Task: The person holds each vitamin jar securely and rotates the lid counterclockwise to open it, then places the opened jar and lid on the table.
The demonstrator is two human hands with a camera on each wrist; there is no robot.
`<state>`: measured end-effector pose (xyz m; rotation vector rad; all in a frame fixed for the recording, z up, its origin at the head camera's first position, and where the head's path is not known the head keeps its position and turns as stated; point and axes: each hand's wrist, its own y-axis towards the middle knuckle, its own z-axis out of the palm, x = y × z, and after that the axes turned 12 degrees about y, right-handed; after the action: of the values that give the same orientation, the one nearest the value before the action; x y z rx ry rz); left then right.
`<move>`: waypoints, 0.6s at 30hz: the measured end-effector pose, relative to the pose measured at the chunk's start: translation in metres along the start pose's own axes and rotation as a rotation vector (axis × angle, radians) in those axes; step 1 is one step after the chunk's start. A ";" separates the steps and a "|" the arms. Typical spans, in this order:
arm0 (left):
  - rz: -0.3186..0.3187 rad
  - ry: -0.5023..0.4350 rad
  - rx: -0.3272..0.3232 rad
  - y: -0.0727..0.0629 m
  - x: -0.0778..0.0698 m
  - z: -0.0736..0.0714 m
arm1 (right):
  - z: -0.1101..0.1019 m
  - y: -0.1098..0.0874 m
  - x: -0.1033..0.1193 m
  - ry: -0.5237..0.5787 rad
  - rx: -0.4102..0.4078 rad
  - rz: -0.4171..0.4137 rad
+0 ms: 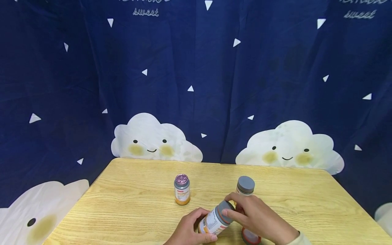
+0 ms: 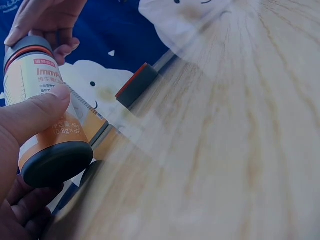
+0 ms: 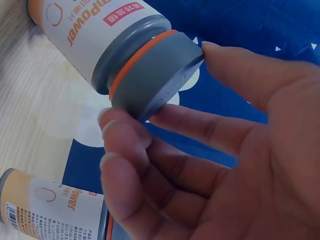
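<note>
A white and orange supplement bottle (image 1: 212,223) is tilted above the table, its grey screw cap (image 3: 157,75) with an orange ring still on the neck. My left hand (image 1: 193,228) grips the bottle's body, thumb across the label in the left wrist view. My right hand (image 1: 255,215) pinches the grey cap between thumb and fingers. Behind the right hand stands a second capped bottle (image 1: 246,184), partly hidden by it. A loose cap (image 1: 251,236) lies upside down below the right wrist, its red-orange rim showing.
A third bottle (image 1: 182,190), uncapped with a shiny pink foil seal on top, stands left of centre on the wooden table (image 1: 131,190). A dark blue curtain (image 1: 214,68) with clouds and triangles hangs behind the table's back edge.
</note>
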<state>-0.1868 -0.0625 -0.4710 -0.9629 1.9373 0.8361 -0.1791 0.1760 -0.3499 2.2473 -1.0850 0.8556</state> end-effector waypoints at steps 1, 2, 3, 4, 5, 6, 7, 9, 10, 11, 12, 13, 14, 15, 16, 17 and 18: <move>0.002 0.009 -0.005 0.000 0.000 0.000 | 0.000 0.000 0.000 0.002 0.005 -0.005; 0.001 0.019 -0.009 0.000 0.000 0.000 | -0.001 0.000 0.000 0.003 0.012 -0.009; 0.000 0.027 -0.013 0.000 0.000 0.000 | -0.001 0.000 0.000 0.002 0.017 -0.015; -0.002 0.035 -0.016 0.000 0.000 0.000 | -0.002 -0.001 0.000 0.001 0.024 -0.018; -0.004 0.046 -0.021 0.000 0.000 0.000 | -0.002 -0.001 0.000 0.000 0.031 -0.019; -0.003 0.062 -0.026 0.000 0.000 0.000 | -0.003 -0.001 0.000 0.000 0.038 -0.018; -0.002 0.072 -0.031 -0.001 0.000 0.000 | -0.003 -0.001 0.000 -0.003 0.044 -0.018; 0.002 0.083 -0.035 -0.001 0.000 0.000 | -0.004 -0.001 0.000 -0.002 0.055 -0.016; 0.005 0.084 -0.036 -0.001 0.001 0.000 | -0.005 -0.001 0.000 0.001 0.062 -0.015; 0.008 0.084 -0.036 -0.001 0.001 0.000 | -0.005 -0.001 0.000 0.003 0.069 -0.015; 0.010 0.082 -0.036 -0.001 0.001 0.000 | -0.006 -0.001 -0.001 0.005 0.075 -0.017; 0.012 0.078 -0.035 -0.001 0.001 0.000 | -0.006 -0.001 -0.001 0.007 0.082 -0.020; 0.014 0.076 -0.035 -0.001 0.001 0.000 | -0.007 -0.001 -0.001 0.010 0.090 -0.025; 0.016 0.073 -0.035 0.000 0.001 0.001 | -0.007 -0.001 -0.001 0.011 0.096 -0.031; 0.017 0.071 -0.034 0.000 0.001 0.001 | -0.008 -0.002 -0.002 0.013 0.102 -0.038; 0.019 0.072 -0.035 0.000 0.002 0.001 | -0.008 -0.002 -0.002 0.015 0.107 -0.043; 0.019 0.075 -0.036 0.000 0.002 0.001 | -0.008 -0.002 -0.002 0.018 0.113 -0.049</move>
<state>-0.1871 -0.0624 -0.4727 -1.0116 2.0042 0.8591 -0.1812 0.1836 -0.3459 2.3441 -0.9911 0.9364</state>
